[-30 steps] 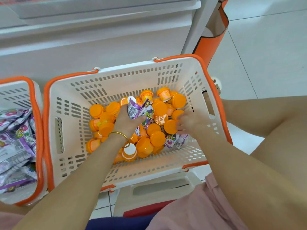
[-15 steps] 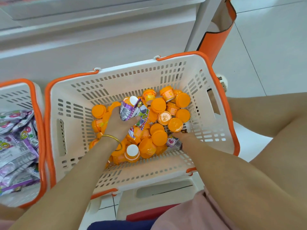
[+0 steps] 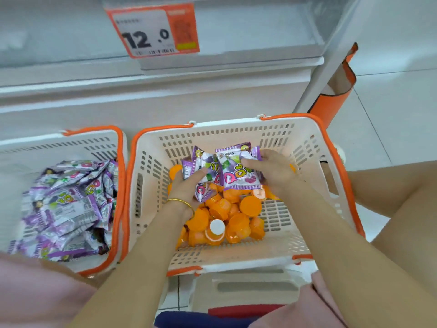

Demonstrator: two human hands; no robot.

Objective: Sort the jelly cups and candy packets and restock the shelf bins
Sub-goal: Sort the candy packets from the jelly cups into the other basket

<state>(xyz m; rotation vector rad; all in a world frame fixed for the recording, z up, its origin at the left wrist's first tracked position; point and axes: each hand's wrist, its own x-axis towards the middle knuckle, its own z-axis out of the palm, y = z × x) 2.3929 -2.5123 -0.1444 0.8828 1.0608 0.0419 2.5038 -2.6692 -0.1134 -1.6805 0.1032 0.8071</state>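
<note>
My left hand (image 3: 186,188) and right hand (image 3: 269,171) gripped purple candy packets (image 3: 227,172) above orange jelly cups (image 3: 227,216) (best carried together into the left basket (image 3: 119,185)).

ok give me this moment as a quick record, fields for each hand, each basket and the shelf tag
left hand: holds purple foil candy packets
right hand: grips the same bunch of packets
right white plastic basket: orange jelly cups piled inside
left white plastic basket: heap of purple packets only
orange shelf price tag: reads 12.0
</note>
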